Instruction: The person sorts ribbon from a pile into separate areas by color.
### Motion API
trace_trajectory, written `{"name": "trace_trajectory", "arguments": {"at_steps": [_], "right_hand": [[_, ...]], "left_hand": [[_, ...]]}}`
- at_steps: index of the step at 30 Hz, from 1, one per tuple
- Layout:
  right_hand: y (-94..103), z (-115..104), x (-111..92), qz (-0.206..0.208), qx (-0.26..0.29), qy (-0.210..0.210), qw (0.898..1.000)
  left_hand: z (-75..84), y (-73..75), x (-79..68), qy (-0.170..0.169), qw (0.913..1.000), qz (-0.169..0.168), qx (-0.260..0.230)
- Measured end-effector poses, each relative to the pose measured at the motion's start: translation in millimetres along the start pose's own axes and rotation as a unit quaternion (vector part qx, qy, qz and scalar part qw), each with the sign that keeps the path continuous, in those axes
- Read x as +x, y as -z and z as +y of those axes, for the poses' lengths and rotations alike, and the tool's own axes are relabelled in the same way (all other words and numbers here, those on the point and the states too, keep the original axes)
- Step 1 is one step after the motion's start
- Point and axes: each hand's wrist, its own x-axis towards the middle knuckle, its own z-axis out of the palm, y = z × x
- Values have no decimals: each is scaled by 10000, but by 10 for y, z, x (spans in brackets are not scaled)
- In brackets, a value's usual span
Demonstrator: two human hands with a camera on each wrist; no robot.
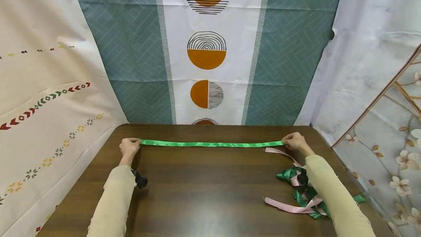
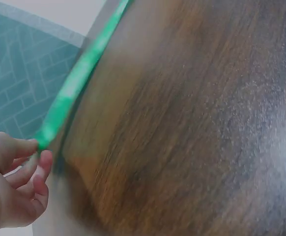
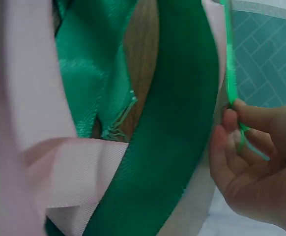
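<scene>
A bright green satin ribbon (image 1: 210,144) stretches nearly straight across the far part of the table, sagging slightly in the middle. My left hand (image 1: 129,147) pinches its left end between thumb and fingers; the left wrist view shows the ribbon (image 2: 71,88) running away from that pinch. At the other end, my right hand (image 1: 295,142) pinches the ribbon. In the right wrist view a few loose threads (image 3: 253,145) hang from the ribbon's end below the fingertips (image 3: 239,104).
Under and beside my right forearm lies a tangle of dark green ribbon (image 1: 287,175) and pink ribbon (image 1: 286,206), with one pink strip reaching toward the right hand. The brown wooden table (image 1: 197,182) ends at a patterned cloth (image 1: 138,65) behind it.
</scene>
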Motion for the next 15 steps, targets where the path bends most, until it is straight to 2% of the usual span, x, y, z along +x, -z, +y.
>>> {"name": "trace_trajectory", "arguments": {"at_steps": [5, 10, 15], "right_hand": [[50, -28, -35, 193, -340, -78, 9992], [186, -154, -141, 342, -362, 10, 9988], [250, -273, -220, 221, -322, 397, 9984]], "left_hand": [[49, 75, -13, -71, 9998, -137, 152], [191, 180, -31, -529, 9984, -64, 164], [306, 198, -114, -919, 9954, -257, 4]]}}
